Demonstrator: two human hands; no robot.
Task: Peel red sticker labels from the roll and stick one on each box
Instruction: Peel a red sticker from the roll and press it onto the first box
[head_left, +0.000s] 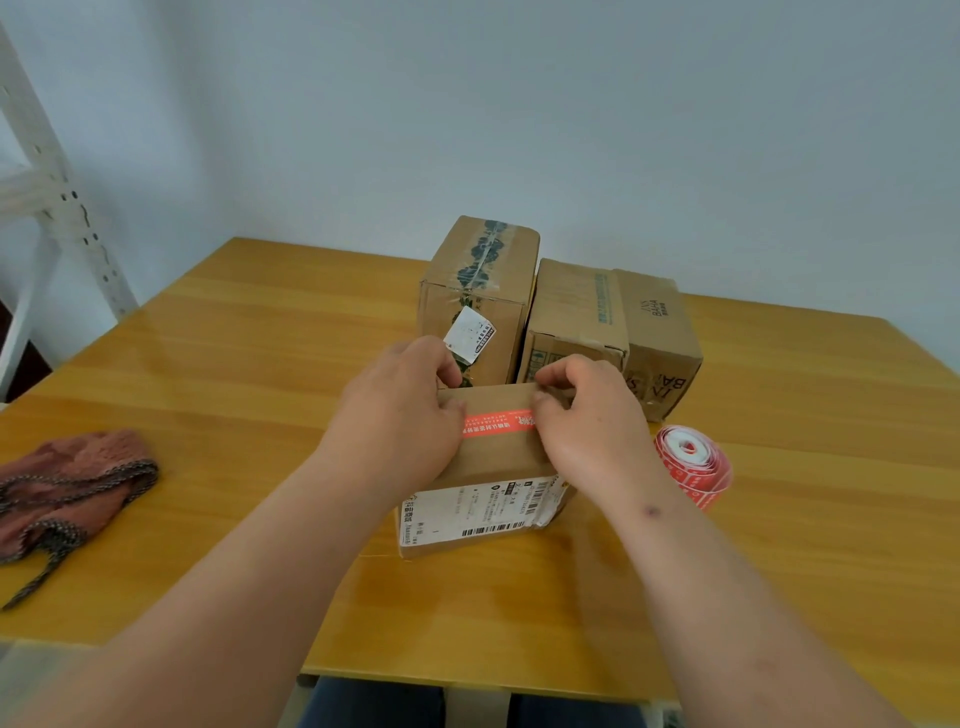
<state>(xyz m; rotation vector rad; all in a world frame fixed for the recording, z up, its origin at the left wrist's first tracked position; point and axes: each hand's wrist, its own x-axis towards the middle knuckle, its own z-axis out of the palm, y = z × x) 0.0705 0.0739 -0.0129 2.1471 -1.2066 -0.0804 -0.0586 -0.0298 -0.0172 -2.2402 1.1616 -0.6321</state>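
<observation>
On the wooden table (218, 364) stand four cardboard boxes. One, the near box (493, 467), sits at the centre in front of the person, with a white shipping label (483, 512) on its front face. Three more form a row just behind it: a tall box (480, 291) with dark printed tape and a small white label, a middle box (574, 312) touching it on the right, and a printed box (657, 338) at the right end.

One red sticker (496, 423) lies across the top of the near box. Both hands rest on that top. The left hand (400, 410) presses the sticker's left end, its fingers curled over the box's far edge. The right hand (582, 410) covers the right end with bent fingers; whether it pinches the sticker or only presses it, I cannot tell.

One sticker roll (693, 462) lies on the table to the right of the near box, close to the right forearm, apart from the boxes. One reddish knitted cloth (67, 483) lies near the left edge. Bare tabletop stretches between cloth and boxes, and along the near edge.
</observation>
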